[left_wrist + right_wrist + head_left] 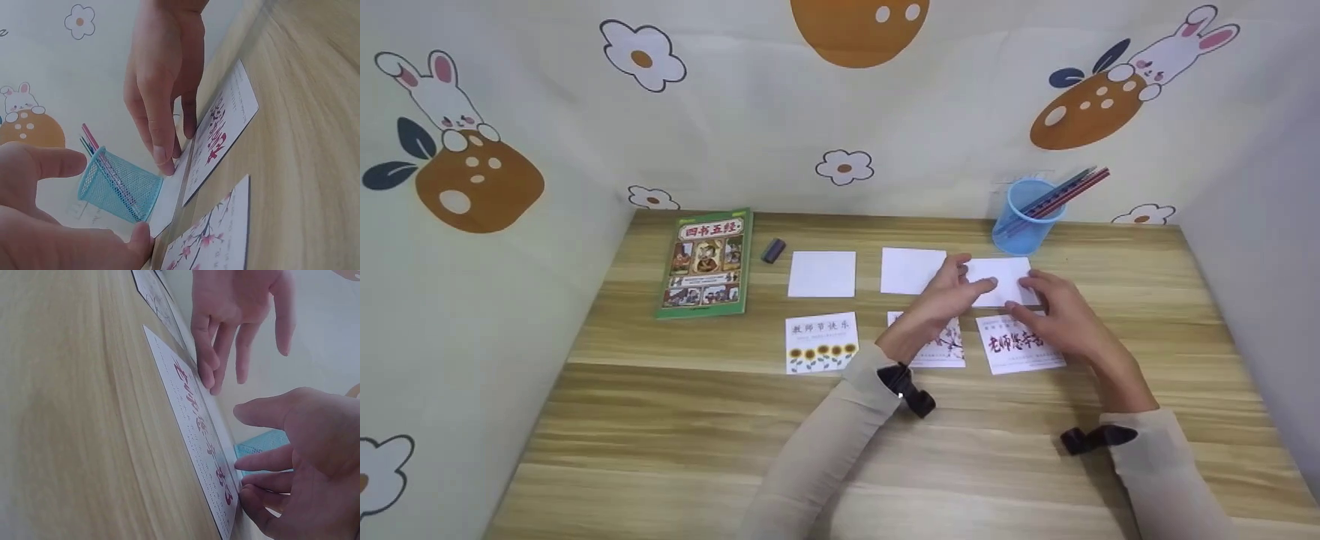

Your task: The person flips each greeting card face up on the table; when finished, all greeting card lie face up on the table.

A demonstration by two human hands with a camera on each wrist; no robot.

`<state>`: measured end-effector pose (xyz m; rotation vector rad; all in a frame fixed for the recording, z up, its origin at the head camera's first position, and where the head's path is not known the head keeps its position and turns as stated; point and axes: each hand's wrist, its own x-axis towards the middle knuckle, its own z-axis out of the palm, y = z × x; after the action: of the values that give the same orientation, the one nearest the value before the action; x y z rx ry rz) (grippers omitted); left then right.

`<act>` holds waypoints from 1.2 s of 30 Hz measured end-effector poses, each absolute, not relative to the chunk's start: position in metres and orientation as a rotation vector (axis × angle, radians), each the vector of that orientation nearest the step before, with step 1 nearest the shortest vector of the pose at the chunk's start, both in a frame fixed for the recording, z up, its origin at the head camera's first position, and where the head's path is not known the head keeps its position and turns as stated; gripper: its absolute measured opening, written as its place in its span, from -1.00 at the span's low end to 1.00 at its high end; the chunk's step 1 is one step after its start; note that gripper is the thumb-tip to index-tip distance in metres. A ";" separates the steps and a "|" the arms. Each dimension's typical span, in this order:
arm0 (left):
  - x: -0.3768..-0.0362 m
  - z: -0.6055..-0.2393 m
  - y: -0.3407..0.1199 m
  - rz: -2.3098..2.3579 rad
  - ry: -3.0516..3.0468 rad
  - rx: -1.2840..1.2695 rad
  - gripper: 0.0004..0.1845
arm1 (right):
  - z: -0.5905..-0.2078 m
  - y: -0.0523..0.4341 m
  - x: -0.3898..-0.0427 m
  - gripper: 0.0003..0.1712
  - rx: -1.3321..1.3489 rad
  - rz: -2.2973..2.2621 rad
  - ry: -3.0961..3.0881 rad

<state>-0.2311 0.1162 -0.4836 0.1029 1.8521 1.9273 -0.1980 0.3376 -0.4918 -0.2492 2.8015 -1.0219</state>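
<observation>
A blank white card [1005, 271] lies at the right end of the back row on the wooden table [675, 420]. My left hand [952, 292] touches its left edge with straight fingers, the thumb at its near corner [140, 236]. My right hand [1057, 311] rests its fingertips [163, 157] on the card's near right edge. Just in front lies a card with red lettering [1012, 346], partly under my right hand. A plum-blossom card [949, 349] sits under my left wrist.
Two more blank cards [822, 274] [911, 270] lie to the left, with a sunflower card [820, 343] in front. A green book [706, 261] and a small dark block [772, 250] sit at the back left. A blue mesh cup [1024, 214] holds pencils behind the hands. Cloth walls surround the table.
</observation>
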 end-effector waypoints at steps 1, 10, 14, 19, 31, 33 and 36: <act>-0.231 -0.484 0.116 1.956 1.835 0.095 -0.18 | -0.492 0.338 -0.198 -0.25 -0.256 -1.025 2.804; -0.233 -0.480 0.123 2.268 1.506 0.057 -0.18 | -0.494 0.335 -0.199 -0.34 -0.319 -1.181 2.845; -0.233 -0.483 0.125 2.270 1.363 0.167 -0.32 | -0.494 0.329 -0.198 -0.43 -0.299 -1.296 2.904; -0.236 -0.491 0.121 2.055 1.547 0.375 -0.26 | -0.491 0.328 -0.196 -0.59 -0.083 -1.402 3.000; -0.238 -0.491 0.115 1.932 1.546 0.363 -0.21 | -0.491 0.334 -0.192 -0.15 0.121 -1.059 3.125; -0.240 -0.491 0.114 1.927 1.557 0.372 -0.23 | -0.492 0.337 -0.192 -0.14 0.128 -1.004 3.109; -0.242 -0.492 0.112 1.932 1.564 0.394 -0.21 | -0.493 0.341 -0.193 -0.16 0.087 -0.965 3.077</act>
<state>-0.2421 0.1119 -0.4922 0.3935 1.5640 1.9325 -0.1931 0.3405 -0.4933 0.0872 3.0767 -0.9647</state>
